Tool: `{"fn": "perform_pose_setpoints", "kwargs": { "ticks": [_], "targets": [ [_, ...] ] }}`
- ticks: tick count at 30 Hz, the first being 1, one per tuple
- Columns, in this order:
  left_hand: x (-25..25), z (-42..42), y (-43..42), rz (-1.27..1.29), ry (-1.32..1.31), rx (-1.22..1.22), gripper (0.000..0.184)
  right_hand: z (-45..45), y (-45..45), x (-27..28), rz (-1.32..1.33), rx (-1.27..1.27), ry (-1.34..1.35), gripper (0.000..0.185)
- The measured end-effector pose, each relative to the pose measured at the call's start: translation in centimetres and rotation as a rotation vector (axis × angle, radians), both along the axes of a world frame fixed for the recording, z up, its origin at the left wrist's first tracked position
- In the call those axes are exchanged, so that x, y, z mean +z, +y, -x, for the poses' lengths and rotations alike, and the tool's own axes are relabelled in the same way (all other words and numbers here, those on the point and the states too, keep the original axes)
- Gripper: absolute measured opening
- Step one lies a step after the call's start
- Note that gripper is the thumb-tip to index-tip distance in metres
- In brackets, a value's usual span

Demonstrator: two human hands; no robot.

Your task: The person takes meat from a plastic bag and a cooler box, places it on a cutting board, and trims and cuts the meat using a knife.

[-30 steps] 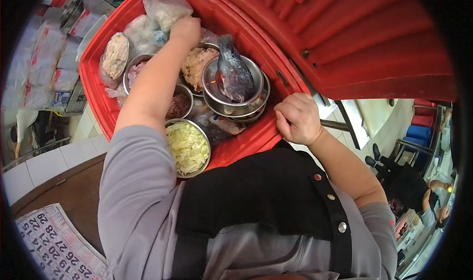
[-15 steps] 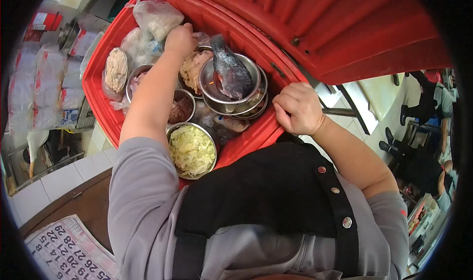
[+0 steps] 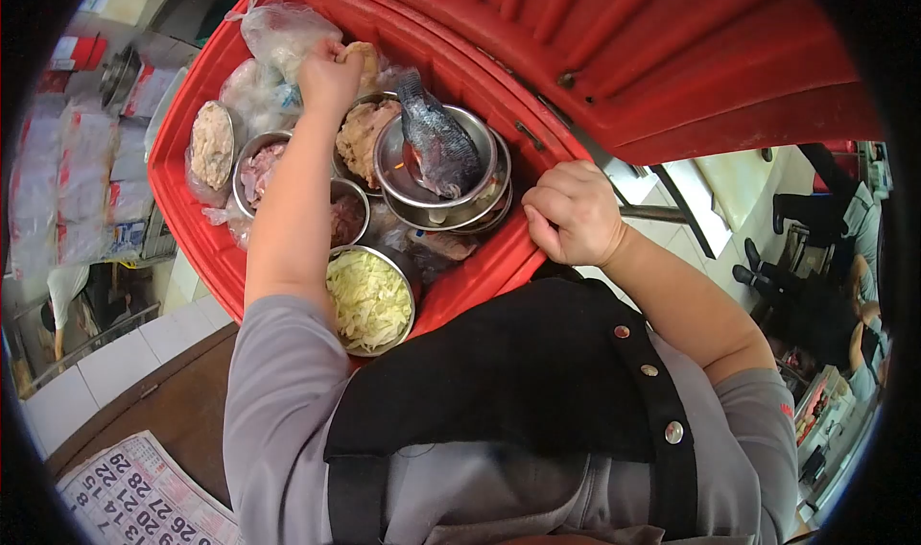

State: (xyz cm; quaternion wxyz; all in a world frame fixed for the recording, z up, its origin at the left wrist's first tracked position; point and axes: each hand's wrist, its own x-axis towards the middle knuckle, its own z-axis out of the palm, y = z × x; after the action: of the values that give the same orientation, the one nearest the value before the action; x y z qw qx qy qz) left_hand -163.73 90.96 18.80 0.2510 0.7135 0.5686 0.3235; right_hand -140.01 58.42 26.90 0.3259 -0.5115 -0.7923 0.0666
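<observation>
My left hand [image 3: 329,77] reaches into the far part of a red cooler box [image 3: 206,248]. Its fingers are closed on a tan piece of food [image 3: 364,63], whose kind I cannot make out. Clear plastic bags [image 3: 286,35] lie beside this hand. Nearer me are a bowl of tan minced meat [image 3: 365,140] and a steel bowl [image 3: 391,166] with a whole dark fish [image 3: 443,152] in it. My right hand [image 3: 574,214] grips the cooler's near right rim, fingers curled over it.
Shredded cabbage [image 3: 369,300] fills a bowl at the cooler's near edge. The cooler's raised red lid [image 3: 672,56] leans at the upper right. A printed calendar [image 3: 144,497] lies at lower left. Wrapped packs [image 3: 86,161] stand at left. Other people [image 3: 815,315] are at far right.
My left hand has drawn slightly left and back, and the tan piece now shows in its fingers. My right hand stays on the rim. The view has shifted a little.
</observation>
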Motion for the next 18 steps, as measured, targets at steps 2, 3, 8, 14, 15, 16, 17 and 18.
{"fn": "perform_pose_setpoints", "kwargs": {
  "ticks": [2, 3, 8, 14, 15, 16, 17, 18],
  "targets": [
    [1.7, -0.4, -3.3, -0.157, 0.069, -0.125, 0.023, 0.2, 0.1, 0.0, -0.014, -0.014, 0.022, 0.01],
    [2.0, -0.4, -4.2, -0.236, 0.103, -0.186, 0.023, 0.2, 0.2, 0.0, -0.021, -0.02, 0.033, 0.01],
    [10.0, 2.7, -1.6, -0.476, -0.093, -0.032, 0.023, 0.2, 0.1, 0.1, 0.023, -0.017, 0.01, 0.01],
    [19.0, 4.8, -4.0, 0.077, -0.492, -0.371, 0.013, 0.3, 0.2, 0.1, -0.037, -0.004, 0.007, 0.009],
    [18.7, 4.7, -5.1, 0.128, -0.556, -0.414, 0.012, 0.2, 0.0, 0.1, -0.043, -0.007, 0.007, 0.008],
    [18.9, 4.2, -6.8, 0.166, -0.586, -0.433, 0.012, 0.3, -0.1, 0.2, -0.046, -0.016, 0.004, 0.008],
    [19.0, 3.8, -8.4, 0.203, -0.619, -0.455, 0.012, 0.4, -0.1, 0.3, -0.039, -0.01, -0.002, 0.008],
    [18.7, 3.6, -9.6, 0.249, -0.596, -0.466, 0.011, 0.4, -0.1, 0.3, -0.03, -0.006, -0.012, 0.008]
  ]
}}
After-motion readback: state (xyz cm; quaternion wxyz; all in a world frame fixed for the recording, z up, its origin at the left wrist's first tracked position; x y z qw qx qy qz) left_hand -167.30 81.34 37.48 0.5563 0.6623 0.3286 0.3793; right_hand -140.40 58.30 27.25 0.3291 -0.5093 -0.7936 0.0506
